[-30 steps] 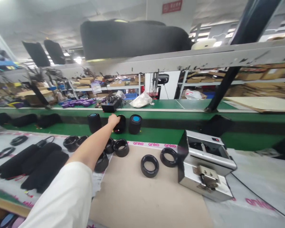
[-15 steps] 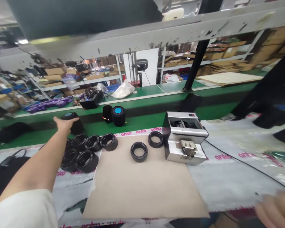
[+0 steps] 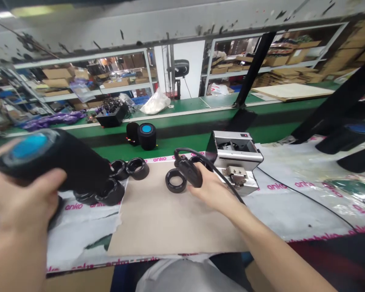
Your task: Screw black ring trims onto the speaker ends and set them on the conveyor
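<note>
My left hand (image 3: 21, 198) is closed round a black cylindrical speaker (image 3: 76, 158) with a blue disc on its end, tilted and blurred at the left. My right hand (image 3: 211, 188) grips a black corded hand tool (image 3: 188, 170), whose cable loops back over the wrist; its exact kind I cannot make out. Just left of the tool, a black ring (image 3: 168, 183) lies on the cardboard sheet (image 3: 170, 227). Another ring is partly hidden behind the tool and cable. Several black ring-shaped parts (image 3: 142, 172) stand grouped at the left, partly covered by the speaker.
A metal machine (image 3: 246, 156) with a cord stands right of the cardboard. Behind, on the green surface, sits another blue-topped speaker (image 3: 147, 140) beside a dark round piece (image 3: 132, 133). More dark cylinders (image 3: 340, 140) are at the far right. A shelf beam (image 3: 158, 28) crosses overhead.
My left hand has lifted the speaker from the green surface and brought it nearer, at the left. My right hand has come from the lower right to the middle, now holding the corded tool.
</note>
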`<state>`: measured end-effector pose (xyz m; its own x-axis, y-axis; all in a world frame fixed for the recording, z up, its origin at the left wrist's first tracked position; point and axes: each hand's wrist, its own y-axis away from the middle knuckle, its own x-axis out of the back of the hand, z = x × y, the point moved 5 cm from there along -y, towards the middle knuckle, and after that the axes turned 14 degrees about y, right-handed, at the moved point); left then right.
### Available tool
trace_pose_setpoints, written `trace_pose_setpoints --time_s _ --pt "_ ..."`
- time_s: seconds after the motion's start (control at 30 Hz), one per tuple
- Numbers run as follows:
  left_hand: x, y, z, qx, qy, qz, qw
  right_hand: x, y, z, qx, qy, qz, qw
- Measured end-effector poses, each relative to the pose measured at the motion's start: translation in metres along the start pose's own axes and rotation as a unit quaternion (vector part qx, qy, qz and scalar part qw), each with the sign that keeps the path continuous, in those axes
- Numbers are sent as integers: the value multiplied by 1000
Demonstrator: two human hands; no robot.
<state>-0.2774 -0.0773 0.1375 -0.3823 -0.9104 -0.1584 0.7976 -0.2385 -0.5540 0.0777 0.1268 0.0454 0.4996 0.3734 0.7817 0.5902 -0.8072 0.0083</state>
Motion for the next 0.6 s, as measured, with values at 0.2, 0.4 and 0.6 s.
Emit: trace_pose_setpoints --time_s 0.2,0.4,0.6 --pt "-18 158 -15 -19 29 -230 973 -31 -26 10 39 67 -22 997" --pt "-52 233 -40 -4 95 -248 964 -10 -27 15 -17 60 40 997" --pt "-52 241 -45 11 93 -268 959 -17 -23 -1 -22 85 23 996"
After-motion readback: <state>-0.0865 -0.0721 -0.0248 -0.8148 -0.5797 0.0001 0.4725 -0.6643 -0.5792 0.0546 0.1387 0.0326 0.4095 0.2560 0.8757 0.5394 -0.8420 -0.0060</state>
